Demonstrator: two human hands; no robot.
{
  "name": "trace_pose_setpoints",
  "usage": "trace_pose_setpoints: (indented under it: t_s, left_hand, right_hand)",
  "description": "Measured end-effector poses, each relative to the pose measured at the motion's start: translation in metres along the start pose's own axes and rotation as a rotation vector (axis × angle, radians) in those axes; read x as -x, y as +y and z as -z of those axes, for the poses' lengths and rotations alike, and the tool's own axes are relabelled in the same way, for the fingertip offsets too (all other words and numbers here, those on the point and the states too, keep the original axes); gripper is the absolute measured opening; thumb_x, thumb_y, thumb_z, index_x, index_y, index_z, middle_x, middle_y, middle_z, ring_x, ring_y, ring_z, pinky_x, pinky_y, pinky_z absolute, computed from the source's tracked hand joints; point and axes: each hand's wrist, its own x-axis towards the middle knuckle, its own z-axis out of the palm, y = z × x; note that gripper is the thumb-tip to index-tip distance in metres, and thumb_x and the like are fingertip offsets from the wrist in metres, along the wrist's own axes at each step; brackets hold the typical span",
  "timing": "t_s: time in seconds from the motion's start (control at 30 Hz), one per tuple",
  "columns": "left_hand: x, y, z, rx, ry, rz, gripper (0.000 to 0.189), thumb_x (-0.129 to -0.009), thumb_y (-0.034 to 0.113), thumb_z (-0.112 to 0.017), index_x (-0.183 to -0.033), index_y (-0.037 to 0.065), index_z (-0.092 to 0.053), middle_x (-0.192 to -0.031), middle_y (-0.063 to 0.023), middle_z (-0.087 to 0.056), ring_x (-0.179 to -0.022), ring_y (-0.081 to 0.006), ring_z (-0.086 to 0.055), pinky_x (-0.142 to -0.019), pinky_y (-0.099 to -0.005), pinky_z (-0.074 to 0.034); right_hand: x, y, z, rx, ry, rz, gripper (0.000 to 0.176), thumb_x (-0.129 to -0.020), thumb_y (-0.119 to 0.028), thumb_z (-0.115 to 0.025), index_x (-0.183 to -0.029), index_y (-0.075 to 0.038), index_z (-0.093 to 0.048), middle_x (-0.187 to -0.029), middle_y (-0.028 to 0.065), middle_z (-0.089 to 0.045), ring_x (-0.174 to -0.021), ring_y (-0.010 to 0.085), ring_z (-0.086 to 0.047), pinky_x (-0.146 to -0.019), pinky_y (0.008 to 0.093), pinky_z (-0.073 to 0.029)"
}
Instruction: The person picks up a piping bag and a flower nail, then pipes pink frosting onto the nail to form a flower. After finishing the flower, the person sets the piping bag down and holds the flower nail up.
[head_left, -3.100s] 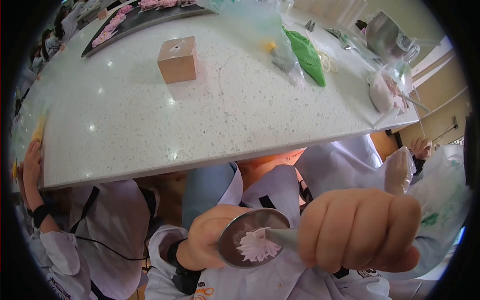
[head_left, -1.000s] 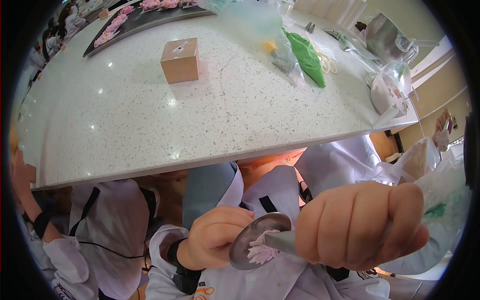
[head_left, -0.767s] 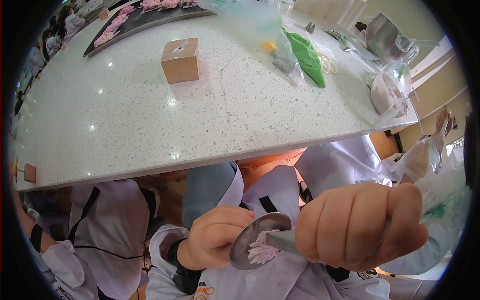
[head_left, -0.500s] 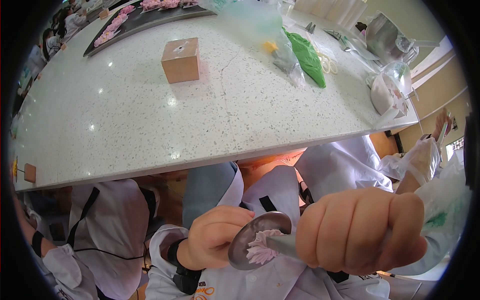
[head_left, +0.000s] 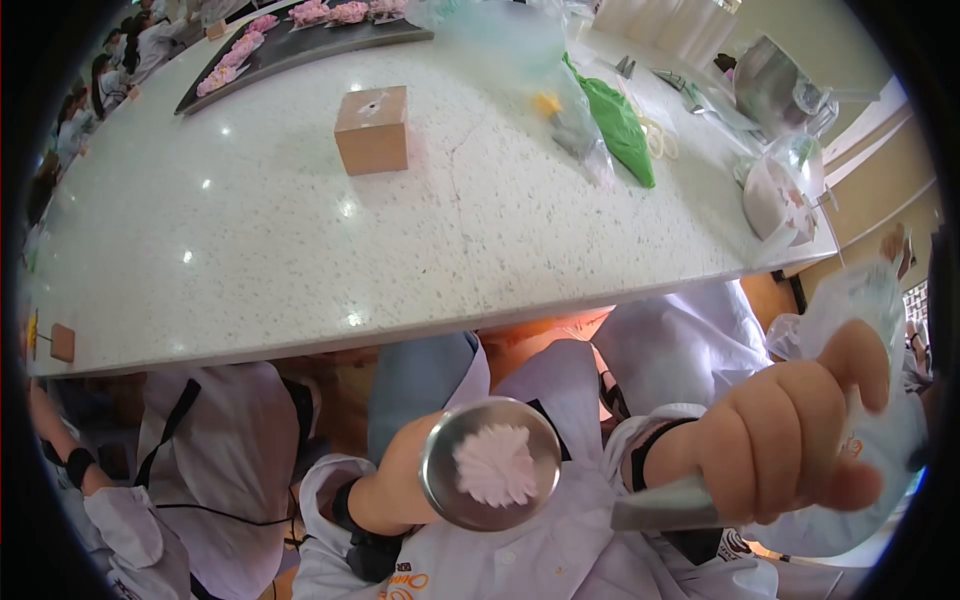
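Observation:
A round metal flower nail faces up toward me, with a ruffled pale pink cream flower on its disc. My left hand is closed beneath it; the disc hides most of the fingers and the stem. To the right, my right hand wraps its fingers around a clear piping bag, thumb raised. The bag's tapered end with its piping tip points left, apart from the flower.
On the speckled white counter stands a wooden block with a hole in its top. A dark tray carries several pink flowers. Also there are a green piping bag, a metal bowl and a white bowl.
The piping tip has drawn away from the flower to the right. The nail has tilted to face me, its flower in full view. My right thumb has lifted.

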Motion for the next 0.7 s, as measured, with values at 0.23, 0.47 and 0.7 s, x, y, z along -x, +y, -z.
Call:
trace_pose_setpoints:
  t_s: [0.23,0.47,0.7]
  left_hand:
    - [-0.010,0.010,-0.009,0.551,0.021,-0.001,0.050,-0.070,-0.001,-0.050,-0.115,-0.001,-0.028,-0.112,-0.0099,-0.039,-0.103,-0.0177,-0.040,-0.086,-0.0297,-0.032]
    - [-0.002,-0.001,-0.004,0.449,0.062,0.057,0.034,-0.076,0.009,-0.040,-0.107,0.000,-0.035,-0.105,-0.0114,-0.044,-0.094,-0.0179,-0.046,-0.079,-0.0286,-0.038]
    - [-0.002,0.016,0.000,0.139,-0.010,0.001,0.038,-0.064,0.007,-0.062,-0.098,-0.005,-0.048,-0.092,-0.0093,-0.053,-0.080,-0.0149,-0.052,-0.071,-0.0262,-0.041]
  right_hand:
    - [0.009,0.000,0.010,0.218,0.064,-0.074,0.039,-0.066,-0.004,-0.060,-0.095,-0.005,-0.035,-0.072,0.0049,-0.038,-0.052,0.0150,-0.042,-0.048,0.0269,-0.038]
    - [0.012,-0.002,0.028,0.114,-0.108,-0.124,0.014,-0.074,-0.003,-0.049,-0.087,0.002,-0.046,-0.082,0.0175,-0.051,-0.068,0.0284,-0.052,-0.058,0.0328,-0.045]
    - [0.013,0.010,0.023,0.134,-0.084,0.054,0.010,-0.077,-0.006,-0.044,-0.079,0.003,-0.048,-0.071,0.0180,-0.051,-0.062,0.0303,-0.050,-0.053,0.0394,-0.042]
